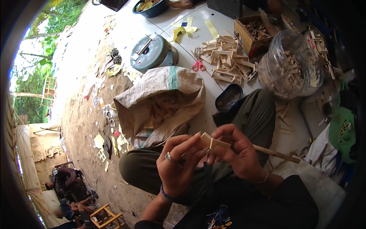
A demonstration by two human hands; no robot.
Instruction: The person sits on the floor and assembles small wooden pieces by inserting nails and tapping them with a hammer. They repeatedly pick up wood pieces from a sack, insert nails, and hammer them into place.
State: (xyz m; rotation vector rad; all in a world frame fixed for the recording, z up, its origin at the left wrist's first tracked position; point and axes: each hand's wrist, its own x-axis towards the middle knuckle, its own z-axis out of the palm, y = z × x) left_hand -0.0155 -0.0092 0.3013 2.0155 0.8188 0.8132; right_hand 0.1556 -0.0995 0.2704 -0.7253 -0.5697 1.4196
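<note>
Above my lap, my left hand [176, 162] pinches one end of a small assembly of thin pale wooden pieces [220, 142]. It wears a ring and a dark wristband. The other end is between the fingers of my right hand [241, 158], which has a bracelet at the wrist. A narrow upright strip crosses the assembly between both hands, and my fingers hide part of it. Past my right hand a round wooden stick [277, 153] juts out to the right; its other end is hidden. An open woven sack [131, 105] with wooden pieces inside stands just beyond my left knee.
On the tiles ahead lie a heap of small wooden pieces [230, 59] and red-handled scissors [198, 65]. Nearby are a blue dish [228, 97], a clear plastic tub [291, 63], a wooden box [246, 37] and a grey-green round container [152, 53]. People [72, 208] sit at far lower left.
</note>
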